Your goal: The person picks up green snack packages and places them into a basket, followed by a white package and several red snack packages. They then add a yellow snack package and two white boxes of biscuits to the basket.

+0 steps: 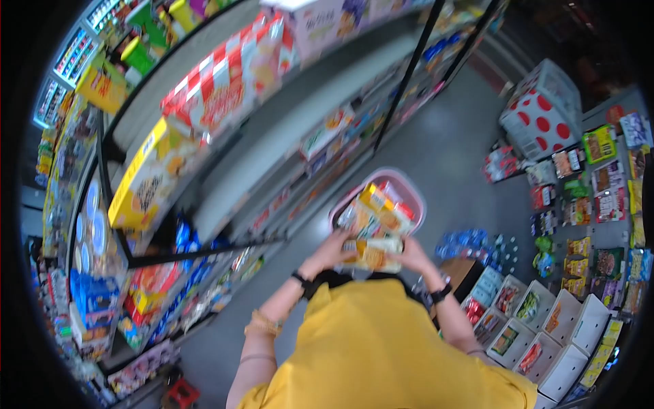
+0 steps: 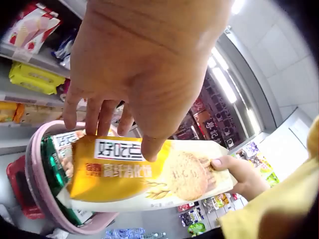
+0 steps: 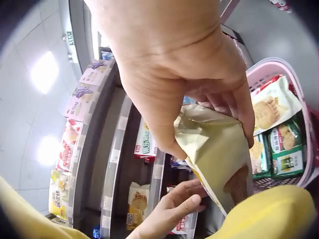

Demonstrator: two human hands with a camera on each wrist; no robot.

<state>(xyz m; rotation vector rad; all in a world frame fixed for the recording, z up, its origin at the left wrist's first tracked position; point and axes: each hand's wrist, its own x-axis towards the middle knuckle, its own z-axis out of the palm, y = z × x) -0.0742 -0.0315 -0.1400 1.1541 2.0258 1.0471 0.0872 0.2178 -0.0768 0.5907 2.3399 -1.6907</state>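
Note:
A yellow-and-cream biscuit pack [image 2: 164,174], printed with a round biscuit, spans between my two hands in front of my body. My left hand [image 1: 330,251] pinches its yellow end; in the left wrist view the thumb presses the front while the fingers go behind the top edge. At the cream end, my right hand [image 1: 414,256] grips the pack with its thumb on the printed face. The right wrist view shows this end's crimped wrapper [image 3: 214,139] between thumb and fingers. Just beyond the pack sits a pink basket [image 1: 421,198] containing several biscuit packs, some in green wrappers [image 3: 286,144].
A shelf rack [image 1: 272,153] with boxes and a red-checked bag [image 1: 228,78] runs along my left. Snack packs [image 1: 610,204] line the right, above white bins [image 1: 538,303]. Bottled water in blue wrap [image 1: 466,245] and a red-dotted box [image 1: 541,123] stand on the floor.

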